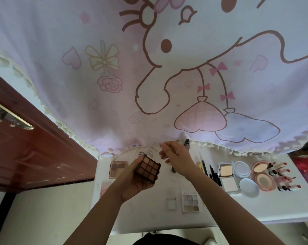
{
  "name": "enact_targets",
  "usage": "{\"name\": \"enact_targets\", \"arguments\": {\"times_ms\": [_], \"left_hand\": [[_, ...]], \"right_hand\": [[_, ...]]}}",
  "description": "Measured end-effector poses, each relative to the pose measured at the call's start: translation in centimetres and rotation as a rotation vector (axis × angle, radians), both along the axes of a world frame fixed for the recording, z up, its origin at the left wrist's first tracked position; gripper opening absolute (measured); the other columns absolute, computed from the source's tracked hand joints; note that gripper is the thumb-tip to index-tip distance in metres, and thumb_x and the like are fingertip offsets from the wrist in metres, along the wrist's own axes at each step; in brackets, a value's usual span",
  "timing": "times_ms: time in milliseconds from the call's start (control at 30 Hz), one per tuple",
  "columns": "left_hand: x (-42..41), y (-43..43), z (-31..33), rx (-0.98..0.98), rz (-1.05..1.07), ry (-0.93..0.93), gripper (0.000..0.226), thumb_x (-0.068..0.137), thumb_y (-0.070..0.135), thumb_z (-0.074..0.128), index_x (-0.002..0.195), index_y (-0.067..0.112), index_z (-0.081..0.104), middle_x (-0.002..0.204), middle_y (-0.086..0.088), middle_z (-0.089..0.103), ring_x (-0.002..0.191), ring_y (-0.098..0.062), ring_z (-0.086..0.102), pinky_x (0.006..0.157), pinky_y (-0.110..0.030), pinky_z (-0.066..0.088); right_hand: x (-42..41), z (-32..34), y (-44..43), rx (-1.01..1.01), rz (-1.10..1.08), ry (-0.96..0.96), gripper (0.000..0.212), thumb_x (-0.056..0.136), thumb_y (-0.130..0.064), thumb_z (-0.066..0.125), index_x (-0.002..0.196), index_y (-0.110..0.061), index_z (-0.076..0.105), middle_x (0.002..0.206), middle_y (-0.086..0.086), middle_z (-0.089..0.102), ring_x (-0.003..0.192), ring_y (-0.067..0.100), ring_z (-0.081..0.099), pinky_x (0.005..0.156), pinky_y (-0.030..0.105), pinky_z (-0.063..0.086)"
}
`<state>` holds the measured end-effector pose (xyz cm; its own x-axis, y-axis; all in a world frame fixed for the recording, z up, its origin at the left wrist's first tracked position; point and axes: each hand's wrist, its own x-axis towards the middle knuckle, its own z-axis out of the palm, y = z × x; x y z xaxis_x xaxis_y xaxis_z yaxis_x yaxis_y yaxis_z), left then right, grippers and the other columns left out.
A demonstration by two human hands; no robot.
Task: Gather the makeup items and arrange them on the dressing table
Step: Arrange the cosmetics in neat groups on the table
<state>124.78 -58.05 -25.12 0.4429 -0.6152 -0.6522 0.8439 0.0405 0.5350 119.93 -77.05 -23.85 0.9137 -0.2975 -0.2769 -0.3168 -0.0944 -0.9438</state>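
My left hand [132, 183] holds a dark eyeshadow palette [147, 169] with nine brown pans above the white dressing table [256, 206]. Its clear lid [150, 150] stands raised at the far side. My right hand [176, 156] reaches over the table's back, its fingertips at the lid's edge; whether they pinch it is unclear. On the table lie a pink palette [118, 167], a pastel palette [190, 202], a small white compact [171, 203], several pencils [205, 167], square compacts [225, 175], a pink cushion compact [264, 177] and several lipsticks [282, 175].
A pink cartoon-print cloth [149, 76] with a fringed hem hangs over the table's back. A grey-capped tube [186, 142] stands under the hem. Two round blue lids [248, 187] lie by the compacts. A red-brown wooden door [25, 147] stands at the left.
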Motion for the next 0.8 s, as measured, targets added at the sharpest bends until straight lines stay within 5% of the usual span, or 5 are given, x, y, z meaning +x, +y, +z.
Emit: {"name": "enact_targets", "arguments": {"times_ms": [200,500,800], "left_hand": [[-1.0,1.0,-3.7,0.245,0.014,-0.143,0.027,0.099,0.018,0.053,0.118,0.003,0.065,0.112,-0.022,0.068,0.096,-0.026,0.065,0.08,-0.039,0.056],[-6.0,2.1,-9.3,0.492,-0.11,-0.136,0.023,0.101,0.018,0.05,0.115,0.017,0.068,0.099,-0.007,0.07,0.087,-0.02,0.062,0.07,-0.03,0.049],[-7.7,1.4,-13.6,0.754,0.075,-0.184,0.012,0.088,0.004,0.066,0.097,0.01,0.071,0.09,-0.011,0.072,0.075,-0.024,0.066,0.061,-0.03,0.054]], "right_hand": [[-1.3,-3.6,0.7,0.123,-0.061,0.244,0.031,0.1,-0.033,0.054,0.127,-0.017,0.05,0.107,0.006,0.065,0.092,0.017,0.066,0.08,0.029,0.058],[-4.9,-10.1,2.3,0.016,-0.045,0.465,0.02,0.098,-0.026,0.057,0.106,-0.013,0.07,0.088,0.005,0.073,0.072,0.012,0.066,0.077,0.03,0.056],[-5.7,-14.3,3.4,0.033,0.116,0.581,0.039,0.099,-0.021,0.048,0.138,-0.018,0.054,0.137,0.007,0.055,0.122,0.026,0.055,0.106,0.042,0.047]]}}
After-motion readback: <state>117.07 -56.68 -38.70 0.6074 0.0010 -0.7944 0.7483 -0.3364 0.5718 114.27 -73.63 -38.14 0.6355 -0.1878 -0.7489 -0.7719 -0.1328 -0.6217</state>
